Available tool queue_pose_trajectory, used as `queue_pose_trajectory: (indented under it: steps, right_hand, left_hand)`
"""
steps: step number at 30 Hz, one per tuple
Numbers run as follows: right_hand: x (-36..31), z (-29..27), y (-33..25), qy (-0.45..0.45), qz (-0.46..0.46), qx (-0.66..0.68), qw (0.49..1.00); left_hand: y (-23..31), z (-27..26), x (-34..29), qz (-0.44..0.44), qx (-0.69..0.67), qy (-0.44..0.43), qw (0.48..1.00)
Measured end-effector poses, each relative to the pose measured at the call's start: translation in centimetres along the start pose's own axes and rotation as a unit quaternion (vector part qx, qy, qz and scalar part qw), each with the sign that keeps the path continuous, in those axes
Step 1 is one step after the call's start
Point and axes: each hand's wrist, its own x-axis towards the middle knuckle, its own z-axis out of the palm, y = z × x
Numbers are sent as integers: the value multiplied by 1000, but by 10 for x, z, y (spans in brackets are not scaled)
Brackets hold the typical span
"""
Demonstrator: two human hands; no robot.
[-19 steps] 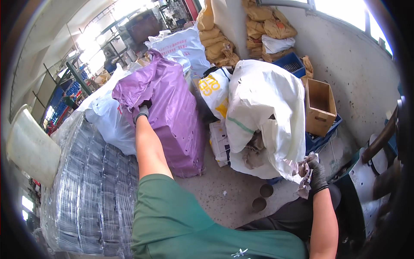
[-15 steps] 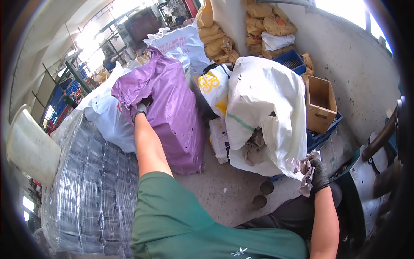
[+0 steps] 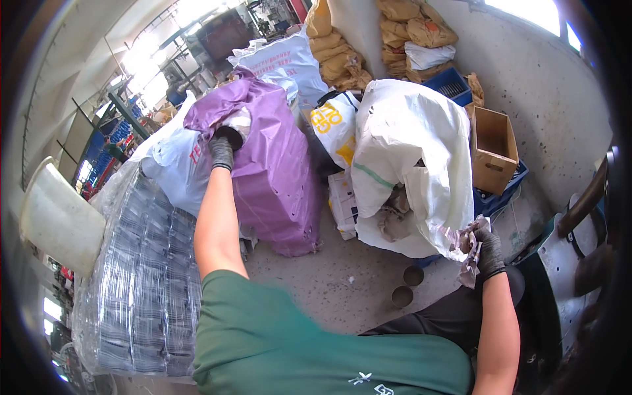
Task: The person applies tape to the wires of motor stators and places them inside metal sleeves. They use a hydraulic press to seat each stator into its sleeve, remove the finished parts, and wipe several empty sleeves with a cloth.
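My left hand (image 3: 222,153), in a dark glove, is at the torn opening of a large purple sack (image 3: 275,178). Its fingers are closed around a short metal cylinder (image 3: 241,121) whose dark round end faces me. My right hand (image 3: 488,255), also gloved, grips a crumpled piece of greyish paper (image 3: 469,251) beside the lower right of a big white woven sack (image 3: 413,125). More crumpled paper (image 3: 395,214) shows through a gap in that white sack. Two dark round cups (image 3: 402,296) stand on the floor between my knee and the sack.
Stacked goods wrapped in clear film (image 3: 141,283) stand at the left under a whitish plastic bucket (image 3: 60,217). At the right are a cardboard box (image 3: 494,155), a blue crate (image 3: 449,85) and machine parts (image 3: 559,276). Brown sacks (image 3: 339,59) are piled against the back wall.
My left hand has come out of the purple sack's opening, and a metal cylinder now shows in it. The right hand still grips the crumpled paper in about the same place.
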Motion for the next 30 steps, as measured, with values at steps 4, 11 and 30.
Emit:
queue_pose_trajectory:
  steps: [4, 11, 30]
  right_hand:
    - [-2, 0, 1, -20, -20, -6, 1000]
    - [-8, 1, -1, -22, -20, 0, 1000]
    - [-19, -16, -12, 31, -27, -59, 997]
  left_hand:
    - [86, -3, -130, 287, 37, 77, 954]
    - [10, 55, -424, -322, -556, -310, 700]
    - [-106, 140, -681, 129, 358, -486, 787]
